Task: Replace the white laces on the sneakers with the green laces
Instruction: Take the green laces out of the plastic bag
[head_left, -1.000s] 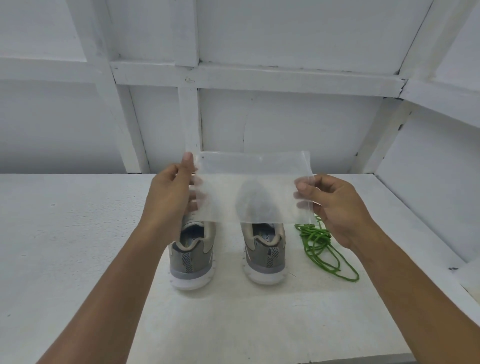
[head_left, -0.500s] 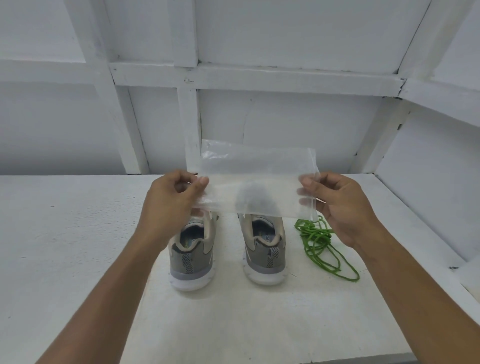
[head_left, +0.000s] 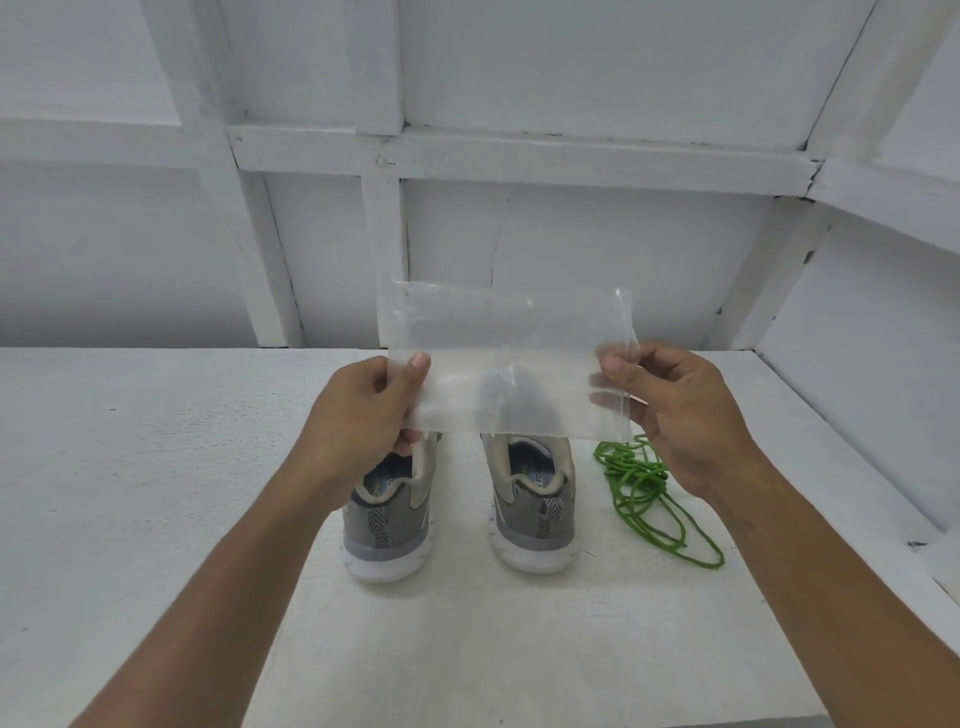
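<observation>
Two grey-beige sneakers with white soles stand side by side, heels toward me: the left sneaker (head_left: 387, 525) and the right sneaker (head_left: 532, 512). Their fronts and any laces are hidden behind a clear plastic bag (head_left: 511, 358) held up above them. My left hand (head_left: 363, 415) pinches the bag's left edge, and my right hand (head_left: 670, 410) pinches its right edge. A bundle of green laces (head_left: 647, 496) lies loose on the white table to the right of the right sneaker, just below my right hand.
The white table (head_left: 130, 493) runs to a white panelled wall with wooden battens (head_left: 519, 156) behind. A raised white ledge (head_left: 852, 467) borders the table on the right. The table's front edge lies near the bottom of the view.
Both hands have turned the plastic bag so its upper part now stands taller above the fingers; my left hand shifted from a raised thumb grip to a lower pinch.
</observation>
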